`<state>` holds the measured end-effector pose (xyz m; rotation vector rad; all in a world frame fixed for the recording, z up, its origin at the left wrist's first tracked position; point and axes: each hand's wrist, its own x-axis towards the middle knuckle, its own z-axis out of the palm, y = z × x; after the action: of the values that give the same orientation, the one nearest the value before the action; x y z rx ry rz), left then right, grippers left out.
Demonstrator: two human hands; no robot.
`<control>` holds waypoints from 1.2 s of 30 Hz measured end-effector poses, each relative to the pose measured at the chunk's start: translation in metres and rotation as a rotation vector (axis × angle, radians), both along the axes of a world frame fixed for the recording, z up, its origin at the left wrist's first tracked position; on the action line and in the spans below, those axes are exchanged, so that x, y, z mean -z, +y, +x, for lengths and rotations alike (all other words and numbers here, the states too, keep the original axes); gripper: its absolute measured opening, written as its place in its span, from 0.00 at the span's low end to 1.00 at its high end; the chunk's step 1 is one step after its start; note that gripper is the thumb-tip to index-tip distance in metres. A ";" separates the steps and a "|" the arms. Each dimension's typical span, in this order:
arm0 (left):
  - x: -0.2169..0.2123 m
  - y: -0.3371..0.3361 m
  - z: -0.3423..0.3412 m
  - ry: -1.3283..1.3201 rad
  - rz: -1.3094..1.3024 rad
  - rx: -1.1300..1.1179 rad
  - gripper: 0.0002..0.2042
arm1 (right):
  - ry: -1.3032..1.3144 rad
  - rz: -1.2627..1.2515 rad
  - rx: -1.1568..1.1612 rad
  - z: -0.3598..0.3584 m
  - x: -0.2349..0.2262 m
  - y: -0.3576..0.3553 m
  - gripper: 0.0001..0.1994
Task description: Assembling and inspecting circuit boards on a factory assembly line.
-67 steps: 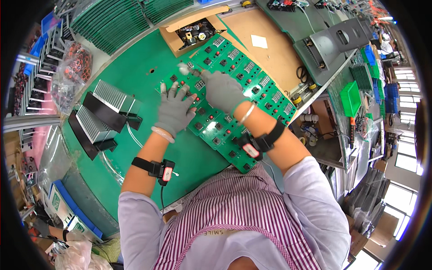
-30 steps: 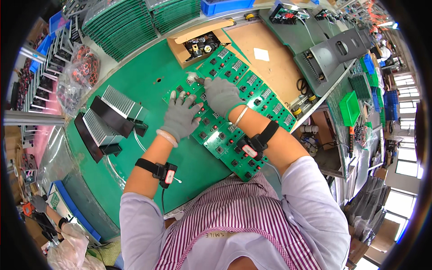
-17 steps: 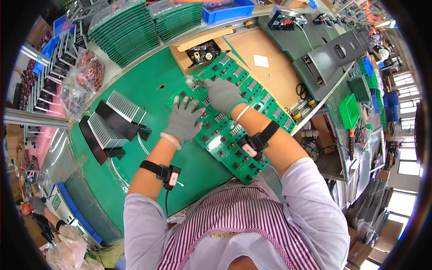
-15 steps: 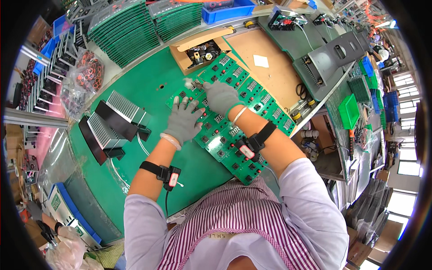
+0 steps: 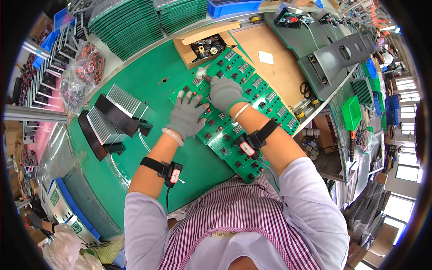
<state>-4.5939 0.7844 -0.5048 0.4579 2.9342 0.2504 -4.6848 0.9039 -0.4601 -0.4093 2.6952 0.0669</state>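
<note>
A panel of joined green circuit boards [image 5: 216, 146] lies on the green bench mat, with digit displays, black buttons and red parts on it. My left hand [image 5: 185, 116], in a grey glove, rests on the panel's left part with its fingers spread. Farther up the panel, my right hand [image 5: 226, 94], also gloved, is closed around a small brush-like tool with a pale tip [image 5: 201, 72]. That tip is over the boards near the far left edge; most of the tool is hidden by my fingers.
Beyond the panel stands an open cardboard box [image 5: 185, 50] of dark parts. Two black pieces with silver heat sinks [image 5: 105, 125] sit on the left. Green board stacks [image 5: 130, 29] and a blue tray [image 5: 234, 8] line the back. A grey housing [image 5: 335, 58] lies right.
The whole view has shifted slightly. My right hand and the pale-tipped tool have moved a little farther away and to the right across the boards. My left hand remains spread on the panel.
</note>
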 end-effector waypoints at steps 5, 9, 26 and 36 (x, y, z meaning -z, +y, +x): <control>-0.001 -0.001 -0.002 -0.052 -0.043 0.012 0.23 | -0.124 -0.064 -0.073 0.016 -0.023 0.006 0.16; 0.028 -0.008 0.000 0.176 -0.184 0.090 0.24 | 0.006 -0.277 -0.429 0.064 -0.043 -0.004 0.15; -0.005 -0.044 -0.040 0.080 0.447 -0.459 0.20 | -0.009 -0.835 1.132 0.127 0.047 0.349 0.19; 0.007 -0.050 -0.099 -0.298 0.304 -0.430 0.22 | -0.270 -1.522 1.389 0.181 0.079 0.274 0.13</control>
<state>-4.6928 0.7348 -0.5114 -0.1746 2.6693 0.7531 -4.5037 1.1780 -0.5390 1.0150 1.6443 -2.1268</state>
